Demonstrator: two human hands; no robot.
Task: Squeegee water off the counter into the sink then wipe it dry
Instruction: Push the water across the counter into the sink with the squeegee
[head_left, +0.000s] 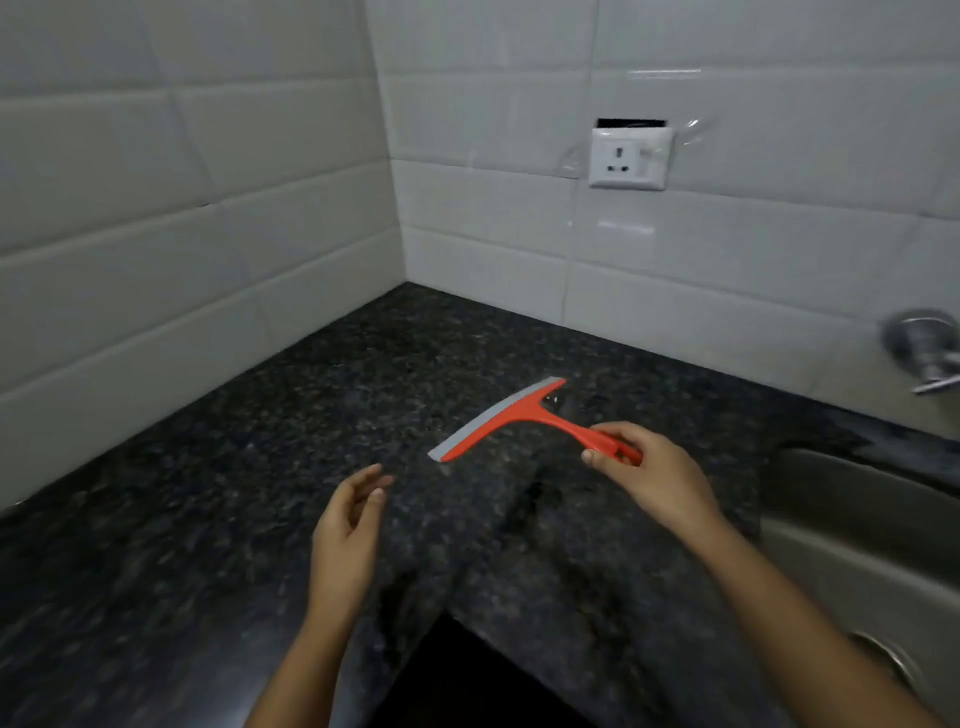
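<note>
A red squeegee (511, 417) with a grey rubber blade lies on the dark speckled granite counter (218, 519), blade pointing toward the back corner. My right hand (649, 475) grips the end of its handle between thumb and fingers. My left hand (350, 525) hovers over the counter to the left of the squeegee, fingers apart and holding nothing. The steel sink (862, 540) is set into the counter at the right, with its drain visible near the lower right. Wet patches on the counter are hard to make out.
White tiled walls meet in a corner behind the counter. A wall socket (628, 158) sits on the back wall. A chrome tap (927, 348) sticks out of the wall above the sink. The counter's front edge has a dark inner corner near the bottom centre.
</note>
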